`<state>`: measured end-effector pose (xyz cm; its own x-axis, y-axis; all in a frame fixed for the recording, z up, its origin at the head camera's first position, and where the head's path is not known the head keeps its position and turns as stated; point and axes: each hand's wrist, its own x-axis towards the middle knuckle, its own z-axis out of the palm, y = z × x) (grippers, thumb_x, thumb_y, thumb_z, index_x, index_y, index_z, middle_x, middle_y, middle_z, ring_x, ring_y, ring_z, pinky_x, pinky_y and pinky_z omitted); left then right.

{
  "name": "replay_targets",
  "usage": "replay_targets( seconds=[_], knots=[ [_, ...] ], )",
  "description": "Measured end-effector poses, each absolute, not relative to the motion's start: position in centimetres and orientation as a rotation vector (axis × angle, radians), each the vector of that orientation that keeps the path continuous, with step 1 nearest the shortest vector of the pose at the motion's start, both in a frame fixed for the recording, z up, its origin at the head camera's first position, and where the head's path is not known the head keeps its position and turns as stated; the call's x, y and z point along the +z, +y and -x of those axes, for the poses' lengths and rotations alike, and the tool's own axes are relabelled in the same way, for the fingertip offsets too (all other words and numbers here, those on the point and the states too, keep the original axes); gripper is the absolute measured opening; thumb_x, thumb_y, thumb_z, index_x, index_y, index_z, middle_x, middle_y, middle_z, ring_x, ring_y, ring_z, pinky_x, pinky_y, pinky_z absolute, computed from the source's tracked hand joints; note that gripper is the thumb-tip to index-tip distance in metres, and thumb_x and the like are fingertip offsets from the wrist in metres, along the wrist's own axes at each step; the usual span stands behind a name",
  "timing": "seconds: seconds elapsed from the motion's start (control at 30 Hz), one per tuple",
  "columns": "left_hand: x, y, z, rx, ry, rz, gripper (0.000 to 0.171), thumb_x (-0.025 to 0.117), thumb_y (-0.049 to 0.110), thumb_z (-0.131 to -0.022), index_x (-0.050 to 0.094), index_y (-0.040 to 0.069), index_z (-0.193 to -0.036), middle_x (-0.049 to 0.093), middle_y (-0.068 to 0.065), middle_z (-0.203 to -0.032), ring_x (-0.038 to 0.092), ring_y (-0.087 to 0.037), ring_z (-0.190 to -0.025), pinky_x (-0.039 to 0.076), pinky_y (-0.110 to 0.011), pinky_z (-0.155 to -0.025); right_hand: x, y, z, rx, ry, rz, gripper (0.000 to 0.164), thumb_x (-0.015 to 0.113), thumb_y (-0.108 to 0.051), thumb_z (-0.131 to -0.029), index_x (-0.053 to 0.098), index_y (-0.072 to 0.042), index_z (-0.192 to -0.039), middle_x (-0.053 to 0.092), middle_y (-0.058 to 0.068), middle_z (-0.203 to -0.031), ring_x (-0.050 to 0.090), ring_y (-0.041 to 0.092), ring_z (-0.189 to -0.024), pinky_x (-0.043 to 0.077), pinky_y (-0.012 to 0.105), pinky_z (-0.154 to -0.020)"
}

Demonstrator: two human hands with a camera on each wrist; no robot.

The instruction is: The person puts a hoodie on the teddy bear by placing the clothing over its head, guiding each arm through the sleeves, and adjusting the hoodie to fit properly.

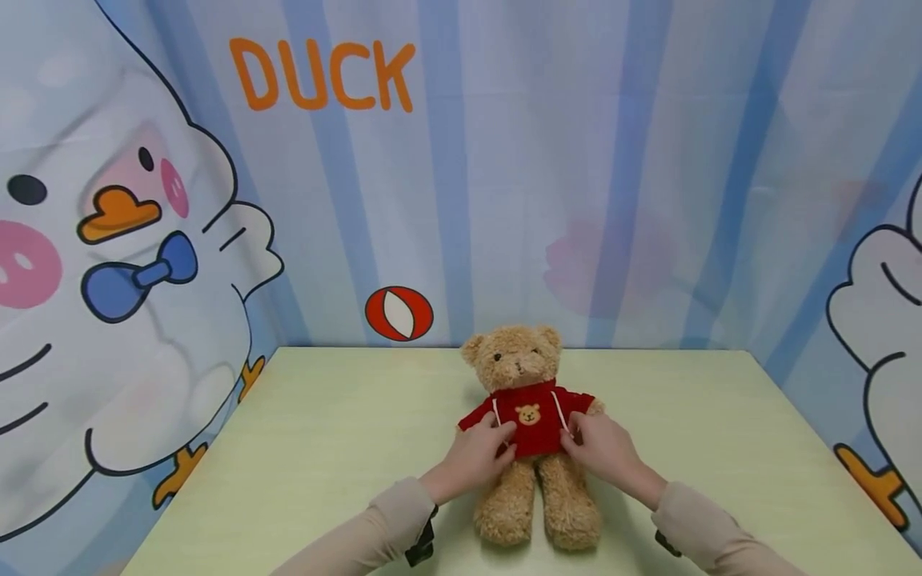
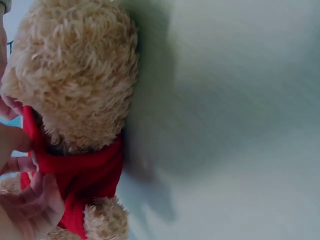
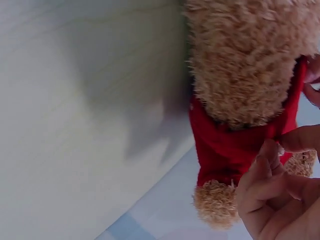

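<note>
A light-brown teddy bear (image 1: 507,504) in a red hoodie (image 1: 531,436) is on the table, its front toward me and its feet at the near side. Two white drawstrings (image 1: 559,410) hang down the hoodie's front, either side of a small bear-face patch (image 1: 528,414). My left hand (image 1: 471,456) pinches the lower end of one drawstring near the hem. At the other side my right hand (image 1: 608,448) pinches the other string's end; a white tip shows by the fingertips (image 3: 270,148) in the right wrist view. The fingers partly hide the string ends.
The pale green-yellow table (image 1: 346,424) reaches back to a blue striped curtain (image 1: 497,160). The curtain carries orange DUCK lettering (image 1: 324,76), a printed ball (image 1: 399,314) and a large printed duck (image 1: 144,344) at left. Part of another printed figure (image 1: 886,320) is at right.
</note>
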<state>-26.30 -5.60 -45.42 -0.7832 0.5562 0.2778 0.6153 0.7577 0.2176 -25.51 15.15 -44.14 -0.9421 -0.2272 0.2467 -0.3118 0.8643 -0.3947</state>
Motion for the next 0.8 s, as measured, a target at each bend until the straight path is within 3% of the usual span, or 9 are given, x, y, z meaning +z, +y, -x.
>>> replay_targets(
  seconds=[0.1,0.27,0.43,0.53,0.67,0.8],
  knots=[
    [-45.1,-5.6,26.2,-0.347,-2.734,0.956,0.005,0.056,0.018,-0.084,0.055,0.015,-0.088,0.052,-0.002,-0.081,0.042,-0.007,-0.06,0.032,-0.017,-0.046,-44.7,15.2,25.5,0.591,-2.846,-0.428,0.026,0.057,-0.018,-0.083,0.045,-0.015,-0.06,0.038,-0.005,-0.046,0.033,0.007,-0.04,0.024,0.02,-0.039],
    [-45.0,-5.8,26.1,-0.327,-2.738,0.939,0.018,0.056,0.013,-0.082,0.054,0.01,-0.099,0.054,-0.006,-0.084,0.047,-0.009,-0.06,0.035,-0.019,-0.047,-45.2,15.3,25.6,0.561,-2.82,-0.448,0.029,0.056,-0.018,-0.084,0.041,-0.016,-0.059,0.036,-0.005,-0.046,0.032,0.006,-0.04,0.023,0.02,-0.039],
    [-45.0,-6.0,25.5,-0.234,-2.707,0.93,0.025,0.058,0.017,-0.082,0.052,0.011,-0.106,0.056,-0.011,-0.096,0.055,-0.018,-0.074,0.046,-0.03,-0.054,-45.5,15.2,25.5,0.564,-2.822,-0.457,0.03,0.055,-0.019,-0.085,0.041,-0.017,-0.058,0.035,-0.006,-0.045,0.03,0.005,-0.039,0.023,0.019,-0.038],
    [-45.1,-6.1,25.3,-0.277,-2.693,0.889,0.019,0.056,0.018,-0.082,0.053,0.011,-0.1,0.054,-0.01,-0.092,0.051,-0.018,-0.07,0.043,-0.027,-0.052,-45.5,15.3,25.3,0.573,-2.827,-0.459,0.029,0.054,-0.019,-0.085,0.043,-0.018,-0.059,0.036,-0.007,-0.045,0.031,0.005,-0.039,0.023,0.019,-0.038],
    [-45.1,-6.5,25.3,-0.415,-2.666,0.825,0.009,0.054,0.016,-0.083,0.053,0.011,-0.089,0.047,-0.004,-0.076,0.039,-0.011,-0.057,0.029,-0.02,-0.043,-45.2,15.8,25.2,0.584,-2.843,-0.462,0.026,0.056,-0.021,-0.084,0.046,-0.019,-0.06,0.04,-0.008,-0.046,0.033,0.005,-0.04,0.026,0.02,-0.038],
    [-44.2,-7.1,25.4,-0.416,-2.595,0.798,0.006,0.055,0.016,-0.082,0.053,0.012,-0.085,0.046,-0.002,-0.071,0.037,-0.01,-0.056,0.026,-0.018,-0.041,-44.5,16.5,25.1,0.553,-2.846,-0.479,0.022,0.056,-0.022,-0.083,0.05,-0.019,-0.062,0.044,-0.01,-0.049,0.035,0.004,-0.04,0.028,0.02,-0.037]
  ],
)
